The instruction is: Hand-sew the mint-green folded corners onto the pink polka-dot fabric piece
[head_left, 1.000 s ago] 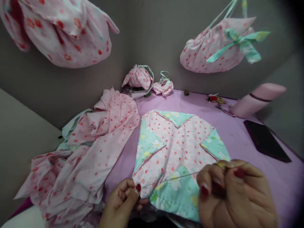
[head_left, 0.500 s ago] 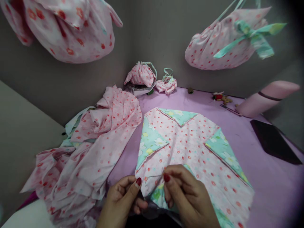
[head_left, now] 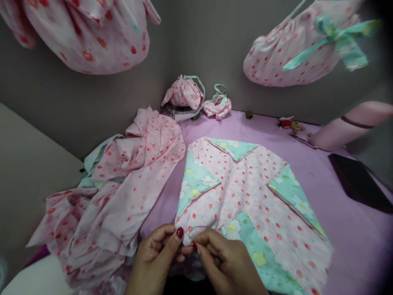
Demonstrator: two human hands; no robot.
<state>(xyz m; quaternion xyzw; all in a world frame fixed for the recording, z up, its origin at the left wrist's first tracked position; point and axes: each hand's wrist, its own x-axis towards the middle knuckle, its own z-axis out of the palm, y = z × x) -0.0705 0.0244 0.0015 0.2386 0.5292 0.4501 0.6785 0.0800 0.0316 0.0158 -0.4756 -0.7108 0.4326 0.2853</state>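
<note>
Because my right hand (head_left: 221,258) covers the near side of the floral cloth (head_left: 239,184), I cannot see what lies between its fingertips: needle, thread or fabric, I cannot tell. A thin thread (head_left: 202,227) curves over the pale corner just beside them, hard to follow where it reaches my fingers. The cloth's near edge runs out of view at the bottom. Both hanging pink bags, left (head_left: 92,37) and right (head_left: 294,49), are cut off at the top, and the pink bottle (head_left: 346,127) at the right.

The cloth lies spread in front of me on the purple table cover (head_left: 350,246), green corner pieces on it. On its left, only a narrow strip separates it from the crumpled pink fabric (head_left: 132,188); on its right, a wider bare stretch reaches to the black flat object (head_left: 359,182).

My left hand (head_left: 161,254) pinches the cloth's near-left corner, thumb on top, fingers curled. My right hand comes in from the other side, knuckles bent, its fingertips almost meeting the left ones.
</note>
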